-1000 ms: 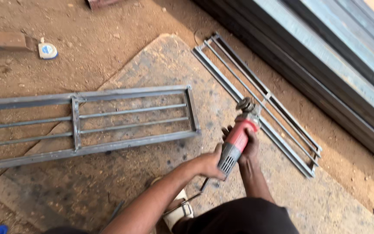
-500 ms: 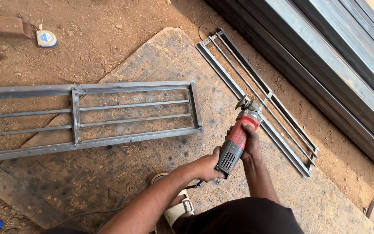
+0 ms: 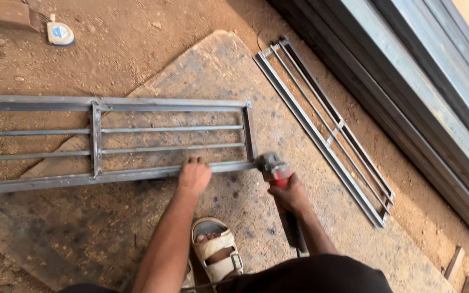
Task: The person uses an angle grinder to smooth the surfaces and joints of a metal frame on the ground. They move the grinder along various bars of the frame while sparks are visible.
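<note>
A welded steel grille frame [image 3: 109,135] lies flat on a concrete slab [image 3: 213,70]. My left hand [image 3: 194,176] presses down on the frame's near rail, fingers over its edge. My right hand [image 3: 289,195] grips a red angle grinder [image 3: 275,169], whose disc end sits at the frame's near right corner. The grinder's dark rear body and cord run back toward me under my forearm.
A second, narrower steel grille [image 3: 327,125] lies diagonally to the right. Long steel sections [image 3: 408,81] are stacked along the right edge. A tape measure [image 3: 59,33] rests on the dirt at top left. My sandalled foot [image 3: 215,247] stands on the slab.
My left hand let go of the grinder and moved left onto the frame's near rail. The grinder shifted from the right-hand grille over to the corner of the big frame.
</note>
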